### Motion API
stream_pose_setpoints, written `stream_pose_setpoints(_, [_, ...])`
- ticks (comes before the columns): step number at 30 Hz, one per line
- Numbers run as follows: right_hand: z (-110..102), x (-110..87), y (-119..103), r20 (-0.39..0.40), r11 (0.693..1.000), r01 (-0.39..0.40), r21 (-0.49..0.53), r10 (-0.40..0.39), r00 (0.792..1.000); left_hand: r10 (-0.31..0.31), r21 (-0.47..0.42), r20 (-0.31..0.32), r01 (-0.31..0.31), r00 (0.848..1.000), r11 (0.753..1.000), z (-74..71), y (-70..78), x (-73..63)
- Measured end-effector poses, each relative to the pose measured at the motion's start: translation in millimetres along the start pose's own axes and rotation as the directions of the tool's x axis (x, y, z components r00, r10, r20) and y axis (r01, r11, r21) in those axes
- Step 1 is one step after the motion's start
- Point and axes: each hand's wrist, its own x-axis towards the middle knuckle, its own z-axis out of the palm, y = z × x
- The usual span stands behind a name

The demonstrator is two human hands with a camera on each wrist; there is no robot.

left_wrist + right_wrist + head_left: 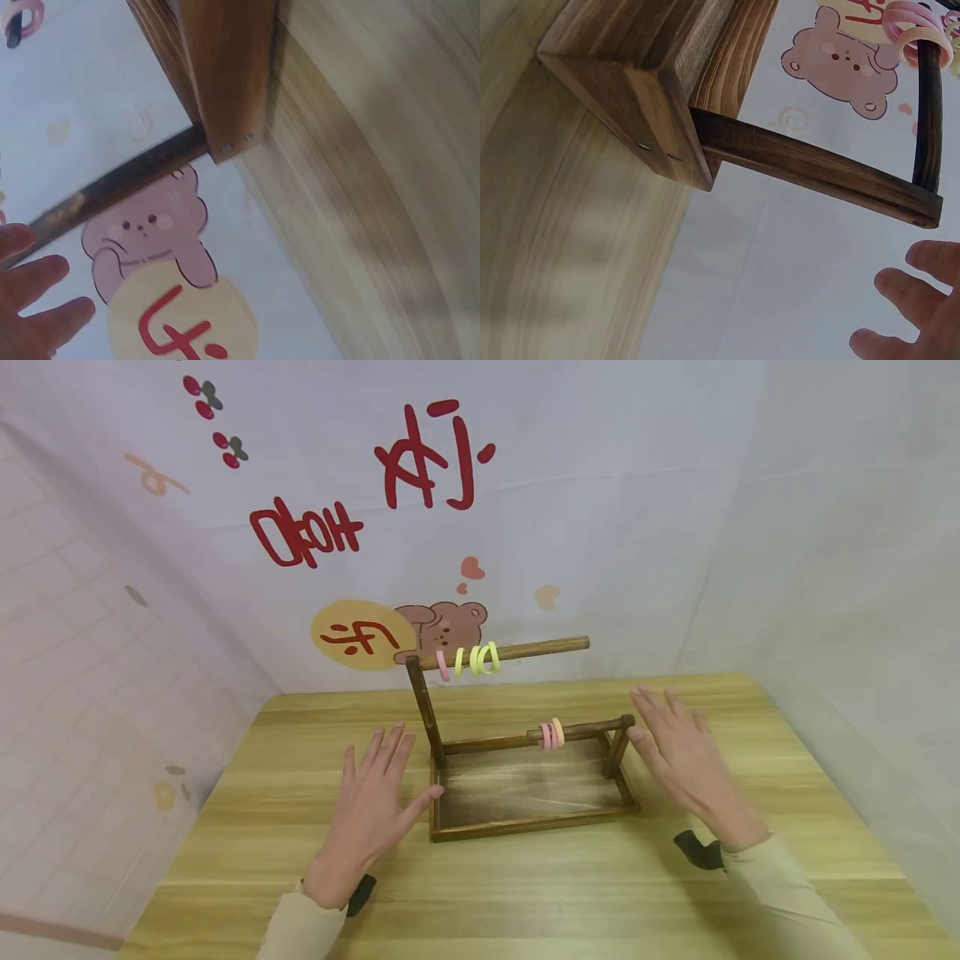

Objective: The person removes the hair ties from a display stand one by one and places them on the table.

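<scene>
A dark wooden rack (536, 826) with a tray base and two posts stands on the table. Its upper rod (547, 648) carries a pink ring (443, 666) and several yellow rings (475, 661). On the lower rod (592, 729) hang pink rings (546, 737) and a pale orange ring (558, 732). My left hand (371, 814), fingers spread, is beside the rack's left end, the thumb close to the tray's edge. To the right of the lower post (817, 166), my right hand (686, 760) is held with fingers extended. Neither hand holds anything.
The rack sits on a wood-grain table (525, 893). Behind it hangs a pale cloth (615, 527) printed with red characters and a bear (453, 631). More pale cloth (847, 610) borders the right side. Dark straps (699, 850) show at both wrists.
</scene>
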Motion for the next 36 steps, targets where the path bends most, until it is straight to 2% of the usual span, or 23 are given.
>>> stream_pose_setpoints(5, [4, 1.7, 0, -0.022, 0.999, 0.01, 0.052, -0.009, 1.0, 0.069, -0.026, -0.047, -0.07, 0.997, 0.997, -0.5, 11.4, 3.9])
stream_pose_setpoints(9, [4, 3.7, 2, -0.057, 0.996, 0.039, 0.082, -0.035, 0.998, 0.138, -0.046, -0.097, -0.143, 0.986, 0.989, 2.7, 20.1, 8.5])
stream_pose_setpoints(13, [4, 5.4, 5, -0.092, 0.991, 0.085, 0.104, -0.076, 0.993, 0.233, -0.052, -0.163, -0.244, 0.959, 0.968, 7.5, 28.3, 14.8])
stream_pose_setpoints(18, [2, 6.3, 7, -0.102, 0.985, 0.09, 0.144, -0.076, 0.992, 0.318, -0.067, -0.233, -0.341, 0.919, 0.938, 11.0, 38.3, 24.1])
stream_pose_setpoints(22, [2, 6.4, 7, -0.107, 0.983, 0.103, 0.151, -0.087, 0.99, 0.35, -0.093, -0.246, -0.382, 0.904, 0.92, 13.5, 44.9, 30.4])
stream_pose_setpoints(24, [2, 6.5, 7, -0.115, 0.982, 0.12, 0.143, -0.104, 0.988, 0.354, -0.116, -0.241, -0.389, 0.904, 0.914, 15.7, 48.0, 34.0])
stream_pose_setpoints(29, [3, 7.5, 8, -0.144, 0.98, 0.156, 0.122, -0.138, 0.98, 0.333, -0.181, -0.219, -0.374, 0.917, 0.91, 20.9, 56.6, 43.9])
stream_pose_setpoints(33, [3, 10.2, 9, -0.158, 0.979, 0.172, 0.114, -0.153, 0.975, 0.304, -0.261, -0.205, -0.351, 0.93, 0.899, 24.7, 63.1, 52.2])
stream_pose_setpoints(36, [4, 13.1, 9, -0.166, 0.976, 0.189, 0.108, -0.17, 0.971, 0.264, -0.34, -0.187, -0.315, 0.946, 0.886, 27.0, 67.5, 57.2])
